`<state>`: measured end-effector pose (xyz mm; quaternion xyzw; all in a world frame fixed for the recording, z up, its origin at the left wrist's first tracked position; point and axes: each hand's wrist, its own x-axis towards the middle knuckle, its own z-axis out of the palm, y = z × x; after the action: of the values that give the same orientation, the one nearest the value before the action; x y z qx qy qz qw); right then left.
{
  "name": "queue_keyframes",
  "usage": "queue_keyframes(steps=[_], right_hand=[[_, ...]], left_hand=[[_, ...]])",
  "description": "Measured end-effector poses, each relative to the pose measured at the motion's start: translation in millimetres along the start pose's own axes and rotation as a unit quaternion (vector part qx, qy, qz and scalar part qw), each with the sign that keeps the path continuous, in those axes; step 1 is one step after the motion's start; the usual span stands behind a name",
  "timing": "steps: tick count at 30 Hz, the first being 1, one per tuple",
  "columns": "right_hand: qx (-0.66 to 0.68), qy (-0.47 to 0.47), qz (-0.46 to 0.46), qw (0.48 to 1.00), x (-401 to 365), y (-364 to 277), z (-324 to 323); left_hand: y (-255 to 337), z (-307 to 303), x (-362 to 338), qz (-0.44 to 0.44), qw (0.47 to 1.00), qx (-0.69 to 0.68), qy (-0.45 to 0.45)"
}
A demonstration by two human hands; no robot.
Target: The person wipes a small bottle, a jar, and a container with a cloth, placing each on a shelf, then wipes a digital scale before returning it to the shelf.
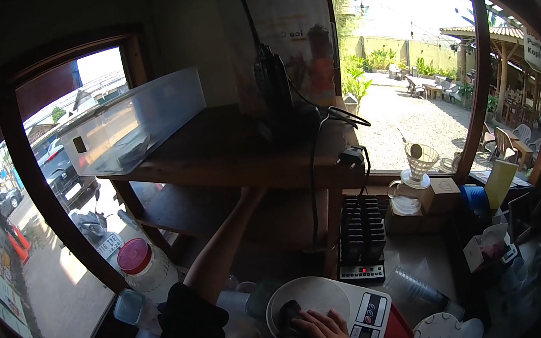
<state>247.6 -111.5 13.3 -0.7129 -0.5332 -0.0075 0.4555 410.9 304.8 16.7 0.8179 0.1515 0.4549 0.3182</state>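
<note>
My left arm reaches up from the dark sleeve to the wooden shelf (230, 168). Its wrist shows just below the top board's edge; my left hand is hidden behind it. Low in the middle, my right hand (326, 336) rests over a dark object (291, 323), perhaps a cloth, with the fingers curled against it. That object lies on the round plate of a white kitchen scale (371, 311). Part of a red surface (397, 333) shows beside the scale.
On the shelf stand a clear plastic bin (139, 127) and a black radio (271, 79) with cables. A red-lidded jar (136, 256) is at left. Right are a slotted black device (360, 235), a glass dripper (420, 158), boxes (443, 194), stacked cups (421, 289) and a tissue box (483, 250).
</note>
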Motion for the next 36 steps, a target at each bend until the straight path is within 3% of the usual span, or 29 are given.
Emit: queue_keyframes(steps=[24,30,33,36], right_hand=[[-0.043,0.026,-0.02,0.999,5,9,14],[-0.02,0.008,-0.002,1.0,-1,0,5],[-0.011,0.003,0.001,1.0,0,-4,2],[-0.057,0.016,-0.015,0.998,3,-8,0]], left_hand=[[-8,12,22,-0.008,0.999,0.026,-0.033],[-1,4,6,0.029,0.998,0.038,-0.042],[31,-27,-28,0.083,0.992,0.075,-0.055],[125,-91,-77,0.057,0.989,0.098,-0.09]])
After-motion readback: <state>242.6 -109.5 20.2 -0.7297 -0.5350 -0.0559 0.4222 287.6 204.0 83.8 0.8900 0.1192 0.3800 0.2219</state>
